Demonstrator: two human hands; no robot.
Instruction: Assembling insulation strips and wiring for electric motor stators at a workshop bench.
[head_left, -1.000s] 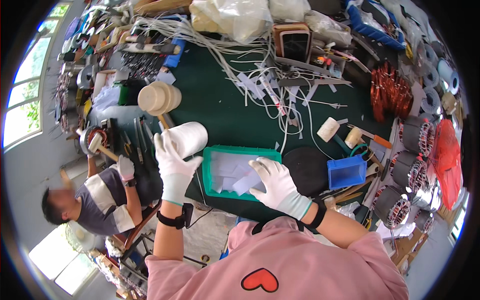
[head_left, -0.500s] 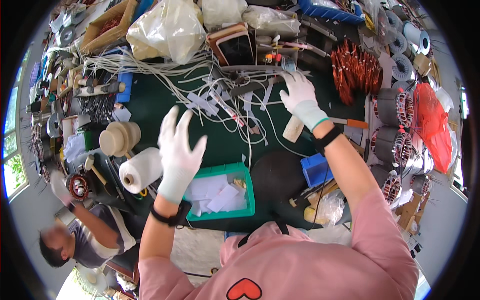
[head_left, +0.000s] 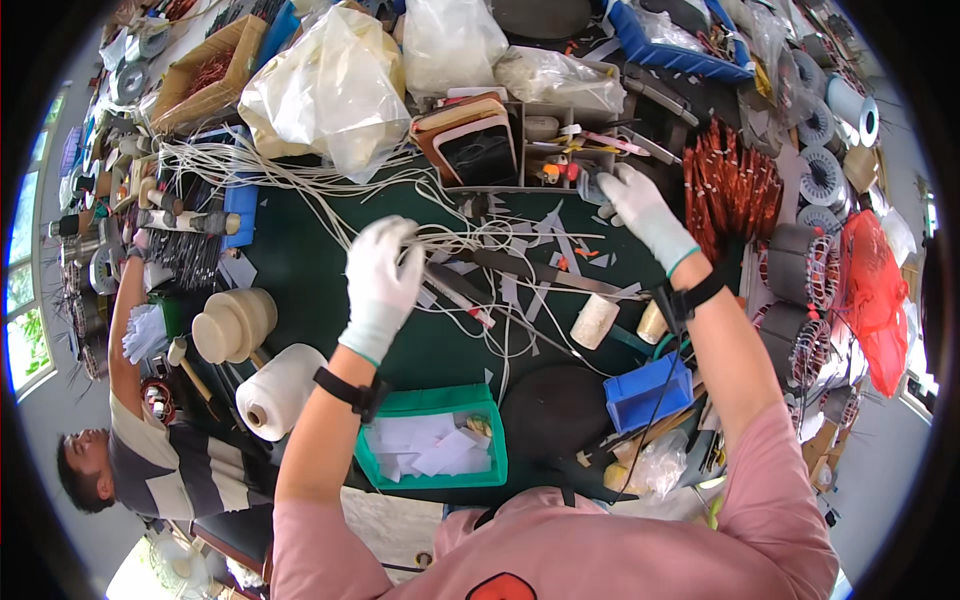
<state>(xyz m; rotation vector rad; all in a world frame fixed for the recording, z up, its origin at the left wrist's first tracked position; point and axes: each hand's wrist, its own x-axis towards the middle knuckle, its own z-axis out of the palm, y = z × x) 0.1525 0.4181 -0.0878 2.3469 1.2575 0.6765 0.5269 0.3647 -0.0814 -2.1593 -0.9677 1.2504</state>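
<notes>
My left hand [head_left: 383, 285], in a white glove, is closed on thin white tubes [head_left: 465, 236] at the middle of the green work surface. The tubes run from a long bundle at the left into a loose tangle. My gloved right hand [head_left: 645, 215] is at the front right corner of a grey divided box [head_left: 480, 187]. Its bent fingers close on a small grey, partly clear roll [head_left: 590, 184], mostly hidden by them. A long flat grey blade-like strip [head_left: 550, 270] and cut paper slips [head_left: 510, 290] lie between the hands.
A green tray [head_left: 500, 465] of white slips stands near me, with a blue bin [head_left: 650, 392] to its right. White thread spool [head_left: 282, 392] and cream stepped cylinder [head_left: 235, 325] stand left. Copper wire coils [head_left: 730, 185] lie right. Another person [head_left: 170, 450] works at far left.
My left hand has gone from spread fingers to closed on the white tubes, which are drawn together. My right hand's fingers have bent onto the small roll. The view has shifted; the co-worker's arm reaches farther.
</notes>
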